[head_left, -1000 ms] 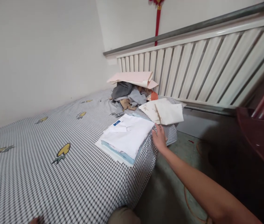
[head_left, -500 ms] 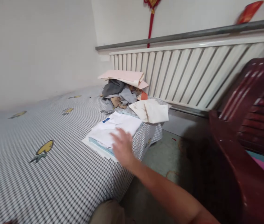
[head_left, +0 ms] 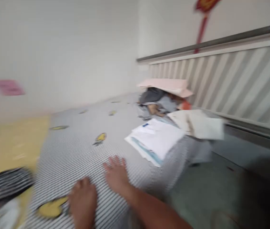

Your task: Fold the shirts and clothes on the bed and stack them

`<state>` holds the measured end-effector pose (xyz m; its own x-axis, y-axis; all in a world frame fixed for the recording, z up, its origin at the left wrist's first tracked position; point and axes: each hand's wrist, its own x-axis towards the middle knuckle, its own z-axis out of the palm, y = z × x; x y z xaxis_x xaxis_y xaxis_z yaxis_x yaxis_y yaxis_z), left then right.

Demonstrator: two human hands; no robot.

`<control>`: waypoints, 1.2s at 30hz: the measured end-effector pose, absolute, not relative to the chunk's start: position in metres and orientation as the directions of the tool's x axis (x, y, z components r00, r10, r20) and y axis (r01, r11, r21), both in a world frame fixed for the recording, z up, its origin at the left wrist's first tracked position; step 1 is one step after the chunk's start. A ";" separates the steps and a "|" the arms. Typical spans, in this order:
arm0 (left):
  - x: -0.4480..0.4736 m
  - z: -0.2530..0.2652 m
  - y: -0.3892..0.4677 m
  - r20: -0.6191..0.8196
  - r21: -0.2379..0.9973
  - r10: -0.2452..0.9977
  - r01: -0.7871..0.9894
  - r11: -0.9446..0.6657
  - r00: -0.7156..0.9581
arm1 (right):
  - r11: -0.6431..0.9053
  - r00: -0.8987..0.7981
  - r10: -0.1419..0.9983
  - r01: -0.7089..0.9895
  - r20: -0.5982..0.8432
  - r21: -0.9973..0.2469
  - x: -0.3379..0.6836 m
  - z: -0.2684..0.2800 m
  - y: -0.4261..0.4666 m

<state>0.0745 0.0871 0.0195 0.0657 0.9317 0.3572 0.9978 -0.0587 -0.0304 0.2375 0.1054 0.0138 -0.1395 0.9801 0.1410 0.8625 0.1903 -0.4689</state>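
My right hand [head_left: 117, 175] is over the grey-and-white checked bed sheet [head_left: 82, 152], palm down, open, its fingers spread and holding nothing. To its left is my left hand [head_left: 83, 202], also palm down over the sheet; its fingers look slightly bent and blurred, and I see nothing in them. A stack of folded shirts [head_left: 157, 135], white on top with light blue beneath, lies near the bed's right edge, beyond my right hand and apart from it. The top shirt has a dark blue collar label.
Behind the shirts lie a pile of crumpled clothes [head_left: 152, 95], a pale pink folded sheet [head_left: 165, 83] and a cream cloth [head_left: 204, 124]. A white radiator [head_left: 232, 79] lines the wall. At left are a yellow cover [head_left: 18, 136] and a black striped item [head_left: 8, 184].
My right hand has moved off the shirt stack, back and left onto the bed sheet. My left hand has come into view. The view has swung left, showing the yellow cover.
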 end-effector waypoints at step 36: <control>-0.186 0.108 0.005 0.274 0.075 0.925 0.965 0.252 -0.263 | 0.219 -0.133 0.909 0.958 0.395 -0.183 0.245 -0.039 0.114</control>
<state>-0.1859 0.0045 0.1083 -0.2627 0.9251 0.2743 0.9649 0.2516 0.0755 0.2454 0.1145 -0.0392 -0.1329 0.9091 0.3948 0.9584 0.2194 -0.1827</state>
